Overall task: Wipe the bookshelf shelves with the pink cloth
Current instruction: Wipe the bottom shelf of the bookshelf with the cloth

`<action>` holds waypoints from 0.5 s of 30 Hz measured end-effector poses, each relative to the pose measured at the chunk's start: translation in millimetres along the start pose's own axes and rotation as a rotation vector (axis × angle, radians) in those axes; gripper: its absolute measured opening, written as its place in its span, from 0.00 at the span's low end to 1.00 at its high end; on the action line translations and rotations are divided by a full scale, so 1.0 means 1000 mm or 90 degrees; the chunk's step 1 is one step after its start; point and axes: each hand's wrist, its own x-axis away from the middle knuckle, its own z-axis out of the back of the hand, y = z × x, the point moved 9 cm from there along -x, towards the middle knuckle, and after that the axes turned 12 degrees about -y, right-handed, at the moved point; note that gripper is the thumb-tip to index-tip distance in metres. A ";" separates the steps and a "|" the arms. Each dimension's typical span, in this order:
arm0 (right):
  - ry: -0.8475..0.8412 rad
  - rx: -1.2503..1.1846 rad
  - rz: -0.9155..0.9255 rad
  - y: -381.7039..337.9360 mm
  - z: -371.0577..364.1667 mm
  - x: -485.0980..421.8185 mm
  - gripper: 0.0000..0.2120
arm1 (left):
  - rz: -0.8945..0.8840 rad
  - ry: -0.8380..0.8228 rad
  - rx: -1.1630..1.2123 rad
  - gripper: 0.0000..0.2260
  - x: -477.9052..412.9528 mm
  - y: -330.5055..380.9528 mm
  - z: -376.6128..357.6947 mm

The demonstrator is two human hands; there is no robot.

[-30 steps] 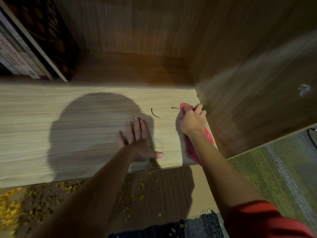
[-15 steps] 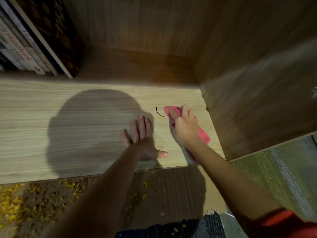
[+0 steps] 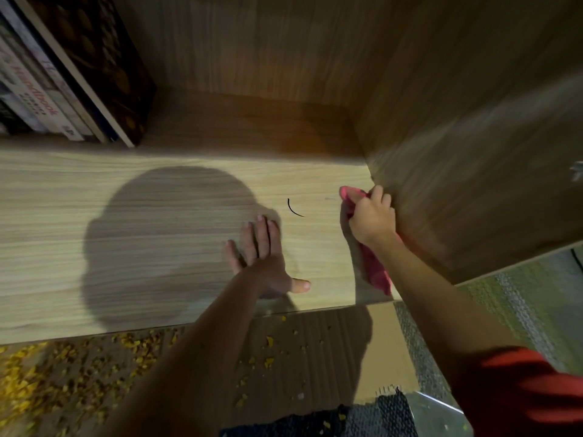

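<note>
One shelf is all you can see here, so take my progress guess with a grain of salt. I'd say the wiping is somewhere mid-job. The pale wood-grain shelf board (image 3: 157, 216) looks pretty clean across its middle. But a thin dark curved strand (image 3: 295, 209) lies on it toward the right end, so that patch hasn't been cleared yet. The row of upright books (image 3: 47, 99) sits in the back left corner, and I can't tell if the board around them has been done. Below the shelf's front edge there's a brown ridged surface (image 3: 315, 335) scattered with yellow crumbs (image 3: 31, 373), so plenty is left if that counts too. The crumpled pink cloth (image 3: 377, 274) is at the right end of the shelf, tucked up against the darker wooden side panel (image 3: 473, 152). The right hand (image 3: 372, 219) has its fingers curled around it, pressing it onto the board. One pink corner pokes out past the fingertips toward the back, and the rest trails under the wrist almost to the front edge. The left hand (image 3: 262, 257) holds nothing. It's flat on the shelf near the front edge, fingers straight and thumb out, just left of the strand and apart from the cloth. It looks like it's bracing.
</note>
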 end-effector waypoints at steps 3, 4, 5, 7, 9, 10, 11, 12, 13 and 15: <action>-0.012 0.001 -0.017 -0.010 0.001 -0.002 0.17 | 0.004 -0.002 0.002 0.55 -0.001 -0.001 0.001; -0.016 0.012 0.014 -0.021 -0.004 0.007 0.17 | 0.004 -0.003 0.001 0.55 0.000 0.000 0.000; -0.003 0.031 0.067 -0.035 -0.009 0.018 0.17 | 0.004 0.002 -0.001 0.55 0.000 0.000 0.000; 0.026 0.082 0.173 -0.055 -0.013 0.036 0.18 | 0.006 0.013 -0.001 0.55 -0.001 -0.001 0.001; 0.031 0.133 0.183 -0.051 -0.008 0.025 0.19 | 0.006 0.016 0.002 0.54 0.000 -0.001 0.002; 0.020 0.144 0.151 -0.043 -0.005 0.014 0.19 | 0.005 0.019 0.003 0.55 0.000 -0.001 0.002; -0.002 0.136 0.109 -0.032 -0.003 0.002 0.19 | 0.005 0.020 0.007 0.55 0.001 0.000 0.001; -0.020 0.112 0.068 -0.021 -0.001 -0.006 0.19 | 0.003 0.022 0.008 0.55 0.001 0.000 0.000; -0.031 0.081 0.042 -0.016 0.002 -0.010 0.19 | 0.001 0.025 0.006 0.55 0.001 0.000 0.001; -0.027 0.046 0.040 -0.023 0.001 -0.004 0.18 | 0.000 0.027 0.008 0.54 0.002 -0.001 0.001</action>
